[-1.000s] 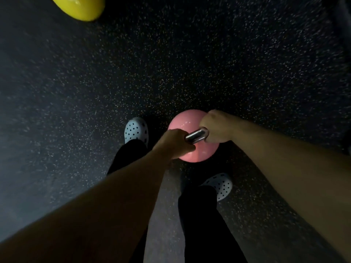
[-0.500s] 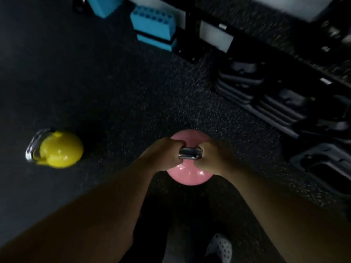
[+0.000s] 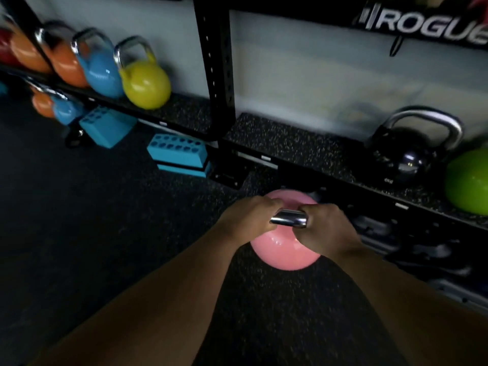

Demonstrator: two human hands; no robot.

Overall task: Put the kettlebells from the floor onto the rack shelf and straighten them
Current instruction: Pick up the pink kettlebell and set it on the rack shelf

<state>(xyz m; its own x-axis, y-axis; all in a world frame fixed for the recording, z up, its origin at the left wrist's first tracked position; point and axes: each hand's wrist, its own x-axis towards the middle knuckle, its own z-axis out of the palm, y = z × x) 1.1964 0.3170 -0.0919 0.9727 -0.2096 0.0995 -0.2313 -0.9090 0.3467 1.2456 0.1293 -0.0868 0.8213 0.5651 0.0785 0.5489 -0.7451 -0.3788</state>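
A pink kettlebell [image 3: 282, 249] with a chrome handle hangs in the air in front of the rack, below shelf height. My left hand [image 3: 250, 217] grips the handle's left end and my right hand [image 3: 326, 225] grips its right end. The rack shelf [image 3: 290, 146] with its speckled rubber mat lies just beyond. A black kettlebell [image 3: 406, 157] and a green kettlebell [image 3: 470, 180] stand on it at the right. On the left section stand a yellow kettlebell [image 3: 145, 83], a blue kettlebell [image 3: 101, 68] and orange ones [image 3: 62, 59].
A black rack upright [image 3: 216, 67] splits the shelf into two sections. Blue blocks [image 3: 179, 154] lie on the dark floor under the left section. Dark weight plates [image 3: 412, 244] sit on the low tier under the shelf at the right.
The view has swung up from the floor to the rack. Both hands have carried the pink kettlebell closer to the shelf. The yellow kettlebell on the floor has left the frame.
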